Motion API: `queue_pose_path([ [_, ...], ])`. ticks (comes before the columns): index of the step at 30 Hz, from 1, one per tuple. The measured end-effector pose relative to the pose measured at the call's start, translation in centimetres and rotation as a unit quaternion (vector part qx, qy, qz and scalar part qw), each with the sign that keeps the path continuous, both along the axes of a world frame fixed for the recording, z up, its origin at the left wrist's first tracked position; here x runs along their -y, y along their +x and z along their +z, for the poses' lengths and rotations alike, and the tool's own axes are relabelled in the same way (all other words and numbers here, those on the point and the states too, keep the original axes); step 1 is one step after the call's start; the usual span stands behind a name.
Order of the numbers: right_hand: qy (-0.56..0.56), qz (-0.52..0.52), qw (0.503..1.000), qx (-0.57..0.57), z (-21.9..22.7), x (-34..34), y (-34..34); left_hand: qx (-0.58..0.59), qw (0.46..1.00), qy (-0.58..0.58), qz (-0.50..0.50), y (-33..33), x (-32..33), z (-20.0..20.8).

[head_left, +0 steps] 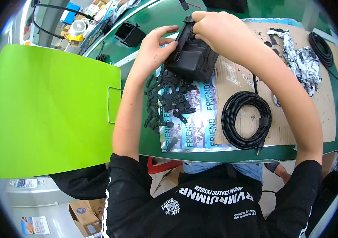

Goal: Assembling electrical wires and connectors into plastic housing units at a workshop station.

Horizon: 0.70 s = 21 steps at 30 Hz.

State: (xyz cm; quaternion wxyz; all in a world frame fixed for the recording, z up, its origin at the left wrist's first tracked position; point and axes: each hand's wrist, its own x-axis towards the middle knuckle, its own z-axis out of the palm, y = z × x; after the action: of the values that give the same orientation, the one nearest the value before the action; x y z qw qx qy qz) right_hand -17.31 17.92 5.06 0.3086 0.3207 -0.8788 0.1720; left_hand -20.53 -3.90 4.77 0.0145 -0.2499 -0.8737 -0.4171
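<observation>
We find writing in several places: large dark letters repeat in columns along the printed sheet (pixel 211 129), white lettering in several lines and one round emblem mark the black shirt (pixel 200 216), and a blue round mark sits on a carton (pixel 83 214) at lower left. The print on the poster (pixel 35 225) beside it is too small to read.

We hold one black housing (pixel 189 59) at the far middle of the surface (pixel 163 16), above the sheet's far end and a pile of small black parts (pixel 173 95). Its long axis runs roughly away from us, with the broad, closed end toward our body and the far end partly covered by our fingers.

Our right hand (pixel 212 28) grips that far end, fingers bent over it. Our left hand (pixel 152 47) has thumb and forefinger parted at the housing's left edge; whether it grips firmly, we cannot tell.

We count one open black box (pixel 130 34) at far left, two coils, namely a corrugated hose (pixel 230 123) and a black cable (pixel 320 53), one crumpled wrapper (pixel 304 63) and one bright green panel (pixel 50 111). The overlapping small parts defy our count.
</observation>
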Motion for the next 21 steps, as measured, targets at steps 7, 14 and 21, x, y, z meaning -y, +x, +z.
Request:
queue_pose_path([
  [7, -0.004, -0.006, 1.0, 0.005, -2.5, 0.1, -0.3, 0.129, 0.988, -0.04, 0.076, 0.7, 0.3, 0.0],
  [14, -0.066, 0.028, 0.995, 0.075, -2.7, 1.1, -0.3, 0.05, 0.989, -0.113, 0.076, 2.1, -1.2, 0.4],
  [21, 0.013, -0.09, 0.995, 0.03, -3.0, 2.8, 2.2, -0.016, 0.992, -0.084, 0.089, 1.8, -1.8, -1.5],
])
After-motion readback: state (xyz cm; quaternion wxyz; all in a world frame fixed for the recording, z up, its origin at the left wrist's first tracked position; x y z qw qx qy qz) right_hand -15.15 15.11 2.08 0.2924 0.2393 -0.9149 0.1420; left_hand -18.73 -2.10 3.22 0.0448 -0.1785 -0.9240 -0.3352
